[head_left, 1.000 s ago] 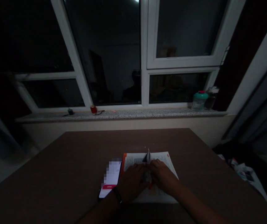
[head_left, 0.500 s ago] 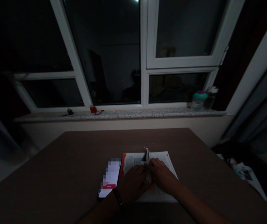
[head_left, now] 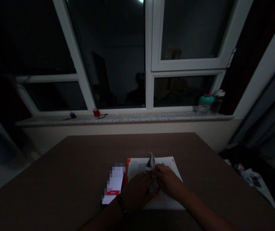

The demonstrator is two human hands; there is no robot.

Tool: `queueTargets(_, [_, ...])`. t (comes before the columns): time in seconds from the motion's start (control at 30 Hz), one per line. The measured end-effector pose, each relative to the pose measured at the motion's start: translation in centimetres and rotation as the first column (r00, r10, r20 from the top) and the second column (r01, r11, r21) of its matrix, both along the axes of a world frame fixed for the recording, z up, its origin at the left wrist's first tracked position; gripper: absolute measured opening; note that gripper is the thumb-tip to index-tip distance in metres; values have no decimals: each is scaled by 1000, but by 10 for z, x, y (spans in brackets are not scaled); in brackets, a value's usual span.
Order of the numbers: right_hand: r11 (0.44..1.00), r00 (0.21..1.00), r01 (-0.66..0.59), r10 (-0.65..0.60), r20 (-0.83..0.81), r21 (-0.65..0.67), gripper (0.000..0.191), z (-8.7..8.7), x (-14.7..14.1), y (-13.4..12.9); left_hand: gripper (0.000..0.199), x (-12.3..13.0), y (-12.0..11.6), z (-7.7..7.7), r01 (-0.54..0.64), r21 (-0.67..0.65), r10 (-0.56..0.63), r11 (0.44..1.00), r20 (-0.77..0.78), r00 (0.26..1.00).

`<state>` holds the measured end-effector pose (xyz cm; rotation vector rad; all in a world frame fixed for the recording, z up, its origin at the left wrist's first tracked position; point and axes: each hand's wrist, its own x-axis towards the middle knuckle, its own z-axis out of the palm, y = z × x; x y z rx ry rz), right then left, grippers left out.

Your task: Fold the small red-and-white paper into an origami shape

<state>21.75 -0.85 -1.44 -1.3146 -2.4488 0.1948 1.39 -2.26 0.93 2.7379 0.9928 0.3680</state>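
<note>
Head view shows a dim room and both hands meeting over an open book (head_left: 156, 179) that lies on the tabletop (head_left: 79, 166) just in front of the person. The left hand (head_left: 136, 192), a dark band on its wrist, and the right hand (head_left: 167, 179) together pinch a small folded piece of paper (head_left: 152, 162), whose pointed end stands up above the fingers. Each hand's grip is closed on that paper, the fingertips almost touching at the middle.

To fold it well, I would judge that the crease should be pressed against the flat page below, with one hand pinning the paper and the other running along the edge; the poor light makes lining up the edges harder.

Counted: one book, one folded paper, one lit phone (head_left: 114, 186) touching the book's left edge. On the windowsill (head_left: 128, 118), well apart from the hands, stand two jars (head_left: 204, 104), a small red object (head_left: 96, 112) and a small dark one (head_left: 72, 115).
</note>
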Motion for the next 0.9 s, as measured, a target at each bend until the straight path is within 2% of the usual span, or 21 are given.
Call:
queueTargets(0.3, [999, 998, 6, -8, 59, 32, 36, 6, -1, -3, 49, -1, 1, -1, 36, -31, -38, 999, -52, 998])
queueTargets(0.47, [1000, 999, 0, 0, 47, 14, 40, 7, -1, -2, 46, -1, 0, 3, 43, -57, -45, 997, -40, 998])
queueTargets(0.63, [1000, 999, -4, 4, 33, -8, 44, 10, 1, -3, 42, -2, 0, 2, 2, -68, -3, 998, -16, 1000])
queueTargets(0.77, [1000, 999, -17, 18, 30, -16, 43, 10, 1, -2, 40, -3, 0, 1, 64, -41, -66, 997, -33, 997])
queueTargets(0.9, [1000, 999, -10, 10, 38, -15, 39, 7, 2, 0, 47, -4, 0, 3, 79, -43, -81, 996, -44, 996])
